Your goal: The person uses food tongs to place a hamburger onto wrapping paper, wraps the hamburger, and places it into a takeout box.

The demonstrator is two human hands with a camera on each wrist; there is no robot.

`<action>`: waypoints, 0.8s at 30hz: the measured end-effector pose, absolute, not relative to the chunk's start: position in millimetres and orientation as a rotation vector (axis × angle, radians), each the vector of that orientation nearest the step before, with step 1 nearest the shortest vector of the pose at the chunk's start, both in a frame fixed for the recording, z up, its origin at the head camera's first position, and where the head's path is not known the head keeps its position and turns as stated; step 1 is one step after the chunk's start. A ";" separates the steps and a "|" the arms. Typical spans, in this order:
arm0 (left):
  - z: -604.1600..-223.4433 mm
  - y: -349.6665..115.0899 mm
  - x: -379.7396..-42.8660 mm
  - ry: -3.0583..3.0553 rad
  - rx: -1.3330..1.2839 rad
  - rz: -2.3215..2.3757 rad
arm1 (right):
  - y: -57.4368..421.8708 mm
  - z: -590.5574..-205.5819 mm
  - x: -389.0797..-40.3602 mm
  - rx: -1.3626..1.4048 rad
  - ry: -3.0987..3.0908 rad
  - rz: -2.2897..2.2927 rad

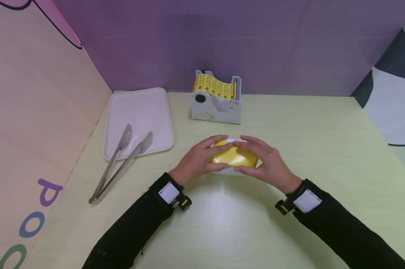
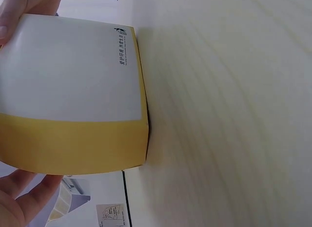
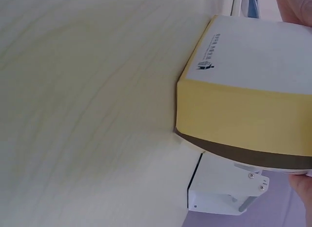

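A small paper food box, yellow on top with white front and back panels, stands on the table between both hands. Small dark print marks its white panel in both wrist views. My left hand grips its left side, thumb at the front edge and fingers over the top and back. From the right, my right hand holds it the same way, with fingertips meeting near the middle of the top. In the left wrist view the box looks closed; its contents are hidden.
Behind the box stands a grey label dispenser with a roll of yellow labels. At the left lies a white tray, and metal tongs rest partly on it. A purple wall closes off the back.
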State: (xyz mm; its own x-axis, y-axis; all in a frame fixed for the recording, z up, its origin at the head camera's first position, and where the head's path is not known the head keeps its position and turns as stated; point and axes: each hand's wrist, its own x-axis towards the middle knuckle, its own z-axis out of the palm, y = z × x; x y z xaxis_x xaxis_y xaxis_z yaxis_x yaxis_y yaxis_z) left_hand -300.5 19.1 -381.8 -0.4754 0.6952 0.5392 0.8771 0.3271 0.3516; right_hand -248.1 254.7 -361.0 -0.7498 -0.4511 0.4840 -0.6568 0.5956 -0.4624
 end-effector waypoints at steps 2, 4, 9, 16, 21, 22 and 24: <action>-381.9 19.4 -300.5 -2.301 -1.407 -0.893 | 254.3 -359.9 -246.5 0.853 -2.578 0.966; -381.7 19.6 -300.2 -2.306 -1.403 -0.894 | 253.6 -359.0 -245.4 0.806 -2.632 1.007; -380.6 19.4 -298.8 -2.327 -1.391 -0.909 | 252.2 -360.3 -244.9 0.799 -2.619 0.988; -382.5 18.6 -298.6 -2.349 -1.378 -0.917 | 253.4 -371.7 -247.2 0.862 -2.480 0.978; -383.4 18.8 -299.0 -2.338 -1.373 -0.910 | 253.2 -374.5 -249.5 0.883 -2.430 0.965; -383.4 18.9 -298.9 -2.339 -1.372 -0.909 | 253.2 -374.6 -249.6 0.889 -2.422 0.956; -383.7 19.4 -299.0 -2.335 -1.376 -0.909 | 253.6 -374.8 -249.5 0.893 -2.419 0.956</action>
